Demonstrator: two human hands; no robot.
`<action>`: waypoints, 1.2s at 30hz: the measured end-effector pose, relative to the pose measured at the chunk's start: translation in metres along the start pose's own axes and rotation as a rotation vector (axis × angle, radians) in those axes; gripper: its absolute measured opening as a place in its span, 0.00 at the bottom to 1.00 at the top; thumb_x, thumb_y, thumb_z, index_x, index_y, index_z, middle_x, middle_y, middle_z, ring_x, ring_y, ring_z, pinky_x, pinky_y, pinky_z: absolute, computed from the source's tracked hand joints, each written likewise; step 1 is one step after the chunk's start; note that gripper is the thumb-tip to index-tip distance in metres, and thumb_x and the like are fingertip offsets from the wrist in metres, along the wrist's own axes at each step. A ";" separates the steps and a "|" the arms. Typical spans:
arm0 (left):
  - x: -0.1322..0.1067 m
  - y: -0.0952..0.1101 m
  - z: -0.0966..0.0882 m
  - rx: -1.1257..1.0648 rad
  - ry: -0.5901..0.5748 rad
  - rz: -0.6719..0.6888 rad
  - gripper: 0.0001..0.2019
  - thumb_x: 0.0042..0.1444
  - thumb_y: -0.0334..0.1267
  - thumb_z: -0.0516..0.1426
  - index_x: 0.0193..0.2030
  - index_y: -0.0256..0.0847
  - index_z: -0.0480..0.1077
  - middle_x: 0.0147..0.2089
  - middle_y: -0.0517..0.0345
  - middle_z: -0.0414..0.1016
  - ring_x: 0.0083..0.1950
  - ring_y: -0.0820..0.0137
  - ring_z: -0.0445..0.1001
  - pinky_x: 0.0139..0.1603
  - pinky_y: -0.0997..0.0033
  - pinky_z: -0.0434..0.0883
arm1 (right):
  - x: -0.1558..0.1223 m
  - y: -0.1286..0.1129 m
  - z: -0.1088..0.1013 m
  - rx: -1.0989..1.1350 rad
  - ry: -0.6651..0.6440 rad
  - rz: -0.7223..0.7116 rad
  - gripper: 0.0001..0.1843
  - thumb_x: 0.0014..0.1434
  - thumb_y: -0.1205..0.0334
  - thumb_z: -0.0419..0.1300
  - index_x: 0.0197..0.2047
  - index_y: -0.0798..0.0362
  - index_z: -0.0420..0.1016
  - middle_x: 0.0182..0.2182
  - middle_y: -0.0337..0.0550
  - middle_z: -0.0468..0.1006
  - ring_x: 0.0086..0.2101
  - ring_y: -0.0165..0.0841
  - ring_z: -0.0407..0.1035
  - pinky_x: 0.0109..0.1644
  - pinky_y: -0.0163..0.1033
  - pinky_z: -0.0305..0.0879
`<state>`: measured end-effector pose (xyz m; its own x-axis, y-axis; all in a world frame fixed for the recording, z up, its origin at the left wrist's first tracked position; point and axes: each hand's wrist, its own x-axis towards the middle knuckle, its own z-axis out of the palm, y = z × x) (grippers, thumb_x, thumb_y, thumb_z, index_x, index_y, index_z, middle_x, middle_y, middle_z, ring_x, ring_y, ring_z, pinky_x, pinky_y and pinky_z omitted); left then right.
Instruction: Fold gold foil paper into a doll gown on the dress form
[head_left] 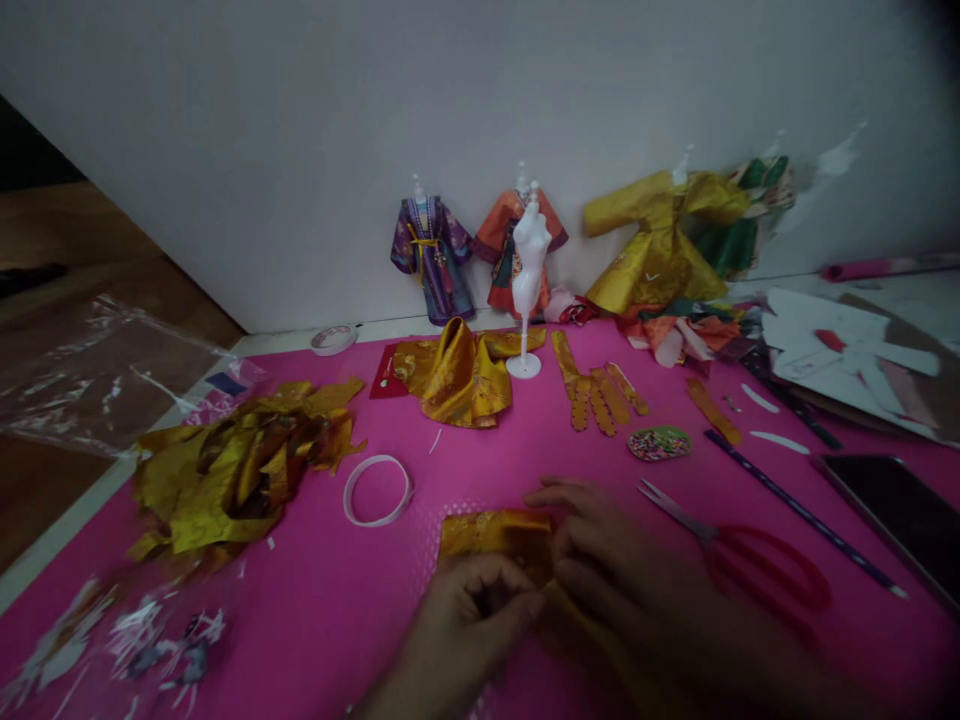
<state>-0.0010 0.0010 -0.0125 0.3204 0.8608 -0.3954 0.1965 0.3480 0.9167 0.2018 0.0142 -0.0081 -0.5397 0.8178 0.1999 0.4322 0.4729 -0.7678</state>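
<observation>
Left hand (pixel 480 600) curled, pinching the near edge of the gold fabric piece (pixel 491 533) lying on the pink table (pixel 330 610), right hand (pixel 600 560) spread, fingers pressing it flat, apparently to steady it; red scissors (pixel 750 565) lie just right, within reach.

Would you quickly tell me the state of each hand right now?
Left hand: curled shut on the folded gold brocade fabric piece.
Right hand: touching the same fabric; grip too blurred to tell.

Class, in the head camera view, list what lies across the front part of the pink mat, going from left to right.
Heap of gold fabric scraps → white tape ring → folded gold cloth → red scissors → dark phone.
</observation>
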 end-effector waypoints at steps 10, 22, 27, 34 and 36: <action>-0.004 0.004 0.001 -0.021 -0.068 -0.049 0.09 0.47 0.44 0.61 0.25 0.41 0.70 0.20 0.62 0.72 0.19 0.76 0.60 0.22 0.75 0.56 | -0.002 0.001 0.003 0.030 -0.041 -0.004 0.08 0.68 0.63 0.54 0.36 0.51 0.71 0.55 0.49 0.72 0.63 0.40 0.57 0.66 0.51 0.56; -0.006 0.005 -0.006 -0.191 -0.136 -0.022 0.07 0.47 0.36 0.58 0.22 0.42 0.65 0.15 0.72 0.60 0.15 0.80 0.52 0.16 0.79 0.51 | 0.004 0.006 -0.003 0.030 -0.016 -0.047 0.08 0.69 0.64 0.52 0.37 0.51 0.71 0.54 0.49 0.74 0.63 0.40 0.57 0.68 0.51 0.52; -0.004 0.009 -0.008 -0.078 -0.082 0.079 0.10 0.52 0.38 0.56 0.22 0.42 0.64 0.17 0.68 0.60 0.19 0.77 0.55 0.20 0.77 0.54 | 0.003 0.006 -0.001 0.054 -0.031 -0.052 0.09 0.69 0.62 0.52 0.36 0.52 0.71 0.56 0.51 0.72 0.64 0.40 0.56 0.68 0.49 0.52; 0.002 -0.002 -0.013 0.373 0.246 0.298 0.11 0.62 0.41 0.52 0.29 0.41 0.65 0.28 0.59 0.69 0.29 0.68 0.67 0.30 0.69 0.63 | 0.002 -0.003 -0.013 0.018 -0.123 -0.050 0.06 0.61 0.65 0.60 0.35 0.52 0.79 0.57 0.49 0.74 0.65 0.45 0.56 0.68 0.54 0.50; 0.003 -0.006 -0.012 0.511 0.246 0.366 0.06 0.60 0.36 0.53 0.31 0.42 0.65 0.29 0.60 0.69 0.30 0.68 0.67 0.31 0.68 0.63 | 0.002 -0.001 -0.012 -0.018 -0.144 -0.062 0.06 0.57 0.67 0.62 0.36 0.50 0.81 0.57 0.48 0.74 0.64 0.46 0.56 0.68 0.57 0.49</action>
<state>-0.0129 0.0057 -0.0185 0.2414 0.9703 0.0151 0.5482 -0.1492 0.8229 0.2087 0.0193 0.0001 -0.6630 0.7321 0.1562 0.4073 0.5279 -0.7453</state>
